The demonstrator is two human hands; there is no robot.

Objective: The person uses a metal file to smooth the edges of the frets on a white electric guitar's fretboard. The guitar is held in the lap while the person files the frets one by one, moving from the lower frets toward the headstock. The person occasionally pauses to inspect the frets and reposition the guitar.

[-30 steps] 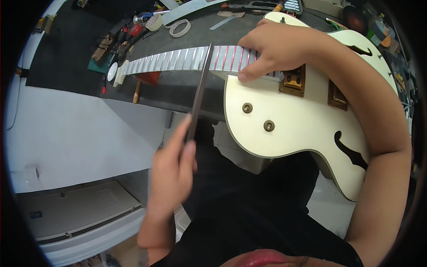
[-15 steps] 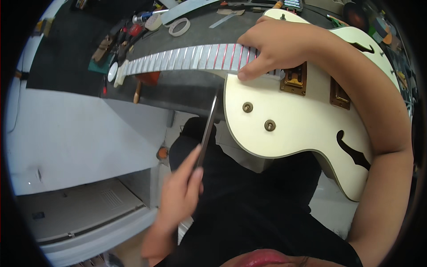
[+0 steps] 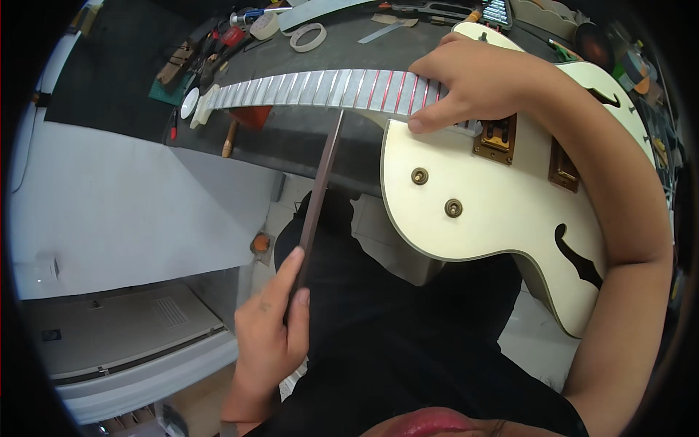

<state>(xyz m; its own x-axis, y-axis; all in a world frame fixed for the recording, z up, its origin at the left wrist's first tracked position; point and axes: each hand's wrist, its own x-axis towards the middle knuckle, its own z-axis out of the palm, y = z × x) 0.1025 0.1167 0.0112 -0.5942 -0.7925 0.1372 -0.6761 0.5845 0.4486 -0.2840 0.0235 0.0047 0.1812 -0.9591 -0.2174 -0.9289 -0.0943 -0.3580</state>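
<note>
Left fingers (image 3: 295,280) curled shut round the near end of a long dark file (image 3: 319,197), forefinger stretched along its edge, thumb beneath; gripped low, seemingly so that the whole length could be steered from one end. Left hand (image 3: 268,336) well below the guitar (image 3: 502,218), over a dark lap; file angled up and away, its far tip just under the neck (image 3: 328,89), whether touching or just short of it could not be told.

Right fingers (image 3: 437,69) bent and pressed together over the neck where it met the guitar's body; thumb (image 3: 433,118) flat on the cream top just beside the nearest gold pickup (image 3: 497,137); clamped down, likely to keep the guitar from shifting on the bench. Right hand (image 3: 473,84) and forearm draped across the body, adding weight.

Guitar laid face up on a dark workbench (image 3: 306,138), body jutting over the near edge towards the lap, neck running left along the bench; fretboard masked in pale tape strips with thin red lines showing between them near the body; two gold knobs (image 3: 435,191) below the thumb.

Beyond the neck: a roll of tape (image 3: 309,36), assorted hand tools (image 3: 196,62); left of the guitar, a white cabinet (image 3: 124,211).
</note>
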